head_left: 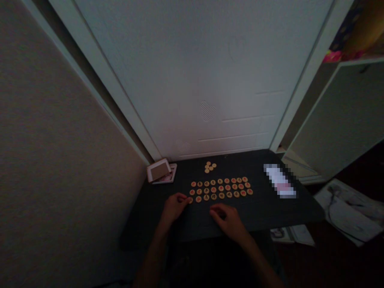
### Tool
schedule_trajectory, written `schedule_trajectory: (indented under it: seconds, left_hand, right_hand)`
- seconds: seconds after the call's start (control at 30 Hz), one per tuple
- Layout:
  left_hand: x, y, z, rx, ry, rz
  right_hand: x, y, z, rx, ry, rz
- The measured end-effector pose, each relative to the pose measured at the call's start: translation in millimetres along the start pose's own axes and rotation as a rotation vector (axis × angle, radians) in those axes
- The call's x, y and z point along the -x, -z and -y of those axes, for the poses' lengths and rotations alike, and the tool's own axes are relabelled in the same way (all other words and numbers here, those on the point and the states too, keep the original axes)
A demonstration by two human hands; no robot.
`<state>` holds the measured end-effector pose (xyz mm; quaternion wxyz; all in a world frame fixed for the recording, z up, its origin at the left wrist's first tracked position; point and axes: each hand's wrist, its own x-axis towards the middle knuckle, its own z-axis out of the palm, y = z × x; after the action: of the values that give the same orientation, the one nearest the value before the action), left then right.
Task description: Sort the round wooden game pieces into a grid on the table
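Observation:
Round wooden Chinese chess pieces (213, 190) lie face up in three rows on the dark table, marked with red or black characters. My left hand (174, 207) is at the left end of the front row, with thumb and fingertips closed on the end Chinese chess piece (190, 200). Just in front of that row, my right hand (227, 219) hovers over or rests on the table with its fingers curled towards the thumb. Whether anything is inside its fingertips is hidden. Behind the rows, several pale pieces (209, 167) with no visible markings sit in a loose cluster.
An open box (162, 171) sits at the table's back left. Towards the right end of the dark table (258, 212) lies a pixelated bright object (280, 182). A white panel (192, 80) rises behind the table. Papers or bags (351, 210) are on the floor at right.

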<state>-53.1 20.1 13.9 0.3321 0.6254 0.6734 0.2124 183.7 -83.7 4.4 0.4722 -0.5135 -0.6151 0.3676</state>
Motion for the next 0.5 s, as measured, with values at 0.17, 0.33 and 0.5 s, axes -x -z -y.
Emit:
schedule_trajectory:
  seconds: [0.17,0.33,0.5]
  left_hand:
    - [2.9,2.8,0.8,0.093,-0.008,0.034]
    - [4.3,1.3,6.4,0.211,-0.003,0.035]
    - [4.8,-0.2,3.7,0.128,0.01,0.012]
  right_hand:
    - [0.8,0.2,-0.8,-0.006,0.003,-0.009]
    - [0.3,1.5,1.5,-0.009,-0.007,-0.009]
    - [-0.2,2.2,2.7,-0.028,-0.021,-0.005]
